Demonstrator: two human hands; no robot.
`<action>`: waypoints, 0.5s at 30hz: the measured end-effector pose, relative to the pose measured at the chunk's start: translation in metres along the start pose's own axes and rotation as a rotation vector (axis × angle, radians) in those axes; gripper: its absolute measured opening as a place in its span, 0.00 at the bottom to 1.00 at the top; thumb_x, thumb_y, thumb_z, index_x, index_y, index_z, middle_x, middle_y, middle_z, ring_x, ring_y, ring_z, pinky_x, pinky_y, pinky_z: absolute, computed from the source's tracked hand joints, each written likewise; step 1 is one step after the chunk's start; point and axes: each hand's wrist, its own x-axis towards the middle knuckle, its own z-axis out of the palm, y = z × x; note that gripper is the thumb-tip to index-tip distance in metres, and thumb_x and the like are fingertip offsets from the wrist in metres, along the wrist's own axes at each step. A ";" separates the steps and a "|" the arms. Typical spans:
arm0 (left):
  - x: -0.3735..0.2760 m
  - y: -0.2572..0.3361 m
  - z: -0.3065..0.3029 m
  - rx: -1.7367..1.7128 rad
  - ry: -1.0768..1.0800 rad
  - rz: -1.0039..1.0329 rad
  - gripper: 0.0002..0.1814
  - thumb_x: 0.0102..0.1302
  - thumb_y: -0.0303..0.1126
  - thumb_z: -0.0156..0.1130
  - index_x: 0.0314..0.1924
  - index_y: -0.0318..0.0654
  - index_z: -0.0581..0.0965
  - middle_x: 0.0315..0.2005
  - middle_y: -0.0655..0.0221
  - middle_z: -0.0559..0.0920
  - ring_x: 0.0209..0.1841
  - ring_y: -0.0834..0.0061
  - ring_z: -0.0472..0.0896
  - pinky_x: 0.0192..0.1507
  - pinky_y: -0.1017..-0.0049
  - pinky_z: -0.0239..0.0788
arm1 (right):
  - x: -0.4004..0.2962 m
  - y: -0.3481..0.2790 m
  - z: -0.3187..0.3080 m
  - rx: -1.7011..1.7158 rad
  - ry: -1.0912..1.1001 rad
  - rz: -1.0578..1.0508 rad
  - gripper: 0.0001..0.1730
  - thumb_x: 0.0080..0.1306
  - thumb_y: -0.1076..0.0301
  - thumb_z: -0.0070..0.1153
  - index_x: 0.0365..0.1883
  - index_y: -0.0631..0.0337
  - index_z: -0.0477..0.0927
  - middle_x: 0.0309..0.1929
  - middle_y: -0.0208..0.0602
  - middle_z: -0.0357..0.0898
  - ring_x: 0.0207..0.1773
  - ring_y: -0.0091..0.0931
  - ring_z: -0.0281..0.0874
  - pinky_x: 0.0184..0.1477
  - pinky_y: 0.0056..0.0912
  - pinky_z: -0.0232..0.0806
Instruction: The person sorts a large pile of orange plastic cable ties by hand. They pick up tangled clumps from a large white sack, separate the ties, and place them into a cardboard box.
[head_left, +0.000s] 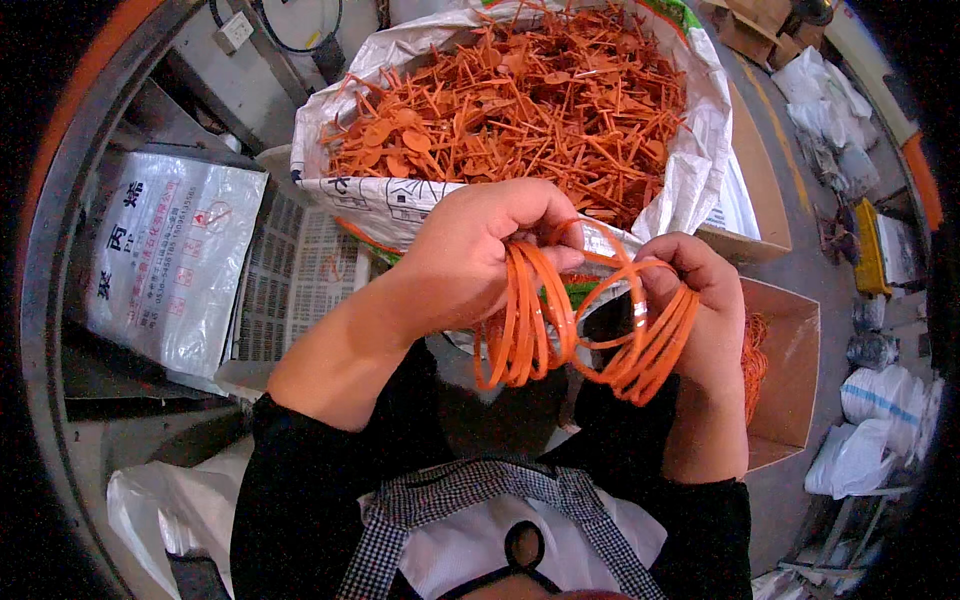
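Several thin orange plastic rings (525, 315) hang in a bunch from my left hand (472, 247), with its thumb and fingertips pinched together above them. A second bunch of orange rings (660, 341) loops over the fingers of my right hand (701, 300). One ring (639, 304) crosses the gap between the two hands, overlapping the right bunch. Both hands are close together in front of a white woven sack (701, 165), which is heaped with orange plastic sprues and flat discs (517, 105). Some of my fingers are hidden behind the rings.
A cardboard box (787, 375) with orange rings inside stands at my right. To the left, a printed white sack (176, 255) lies beside a slotted plastic basket (322, 262). White bags (881, 405) and a yellow crate (871, 247) line the far right floor.
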 end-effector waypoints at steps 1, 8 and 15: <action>0.001 -0.001 0.000 0.035 0.016 0.019 0.08 0.60 0.31 0.64 0.35 0.38 0.74 0.27 0.76 0.77 0.28 0.88 0.74 0.31 0.86 0.67 | 0.000 0.001 0.001 -0.163 0.060 -0.186 0.10 0.53 0.73 0.61 0.35 0.63 0.78 0.25 0.39 0.76 0.28 0.34 0.75 0.33 0.28 0.67; -0.005 0.014 -0.008 -0.413 -0.109 -0.241 0.08 0.60 0.31 0.64 0.36 0.37 0.74 0.27 0.76 0.77 0.29 0.88 0.75 0.32 0.86 0.69 | -0.001 -0.004 0.001 -0.778 0.229 -0.939 0.12 0.50 0.71 0.61 0.35 0.60 0.79 0.24 0.36 0.73 0.26 0.34 0.74 0.29 0.34 0.66; 0.006 -0.004 -0.010 0.110 0.179 0.202 0.08 0.59 0.25 0.63 0.40 0.34 0.79 0.28 0.71 0.80 0.30 0.83 0.78 0.32 0.82 0.70 | 0.029 -0.003 0.017 -0.235 0.221 -0.248 0.04 0.61 0.75 0.53 0.33 0.65 0.78 0.27 0.33 0.77 0.30 0.24 0.74 0.35 0.26 0.67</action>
